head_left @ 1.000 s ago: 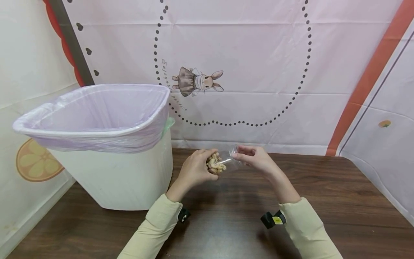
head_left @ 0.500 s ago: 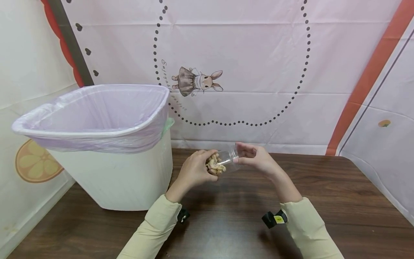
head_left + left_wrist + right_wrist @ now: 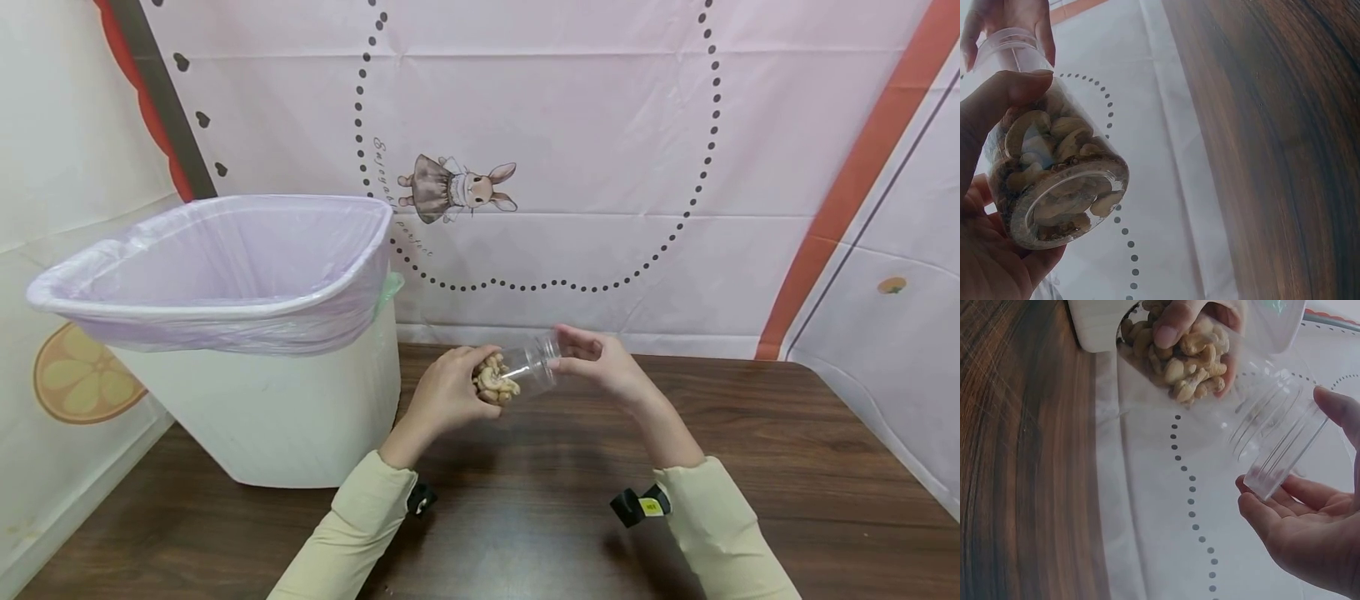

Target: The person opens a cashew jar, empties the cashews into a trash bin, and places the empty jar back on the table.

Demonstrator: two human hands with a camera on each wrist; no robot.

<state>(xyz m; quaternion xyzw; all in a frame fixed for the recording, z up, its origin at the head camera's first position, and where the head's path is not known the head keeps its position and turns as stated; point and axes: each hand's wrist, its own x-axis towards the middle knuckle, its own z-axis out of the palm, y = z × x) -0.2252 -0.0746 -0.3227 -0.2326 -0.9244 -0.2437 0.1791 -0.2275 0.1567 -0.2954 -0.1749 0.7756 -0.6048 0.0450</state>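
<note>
A clear jar (image 3: 517, 375) part full of cashews (image 3: 495, 382) is held tilted, its mouth toward the right. My left hand (image 3: 452, 390) grips it round the base end, thumb and fingers on opposite sides. In the right wrist view, my right hand (image 3: 1316, 531) pinches a clear lid (image 3: 1288, 450) by its edge, between thumb and fingers. The lid sits at the threaded neck (image 3: 1266, 412) of the jar; whether the two are fully apart I cannot tell. The nuts lie toward the jar's base (image 3: 1072, 203), as the left wrist view shows.
A white bin (image 3: 285, 408) with a thin purple liner (image 3: 300, 321) over its rim stands on the left, close to my left forearm. The dark wooden table (image 3: 540, 517) lies beneath both hands. A printed pink-white cloth (image 3: 600, 167) hangs behind the table.
My right hand has shifted slightly right and upward, and more of the jar's neck shows. The jar and my left hand have moved slightly left.
</note>
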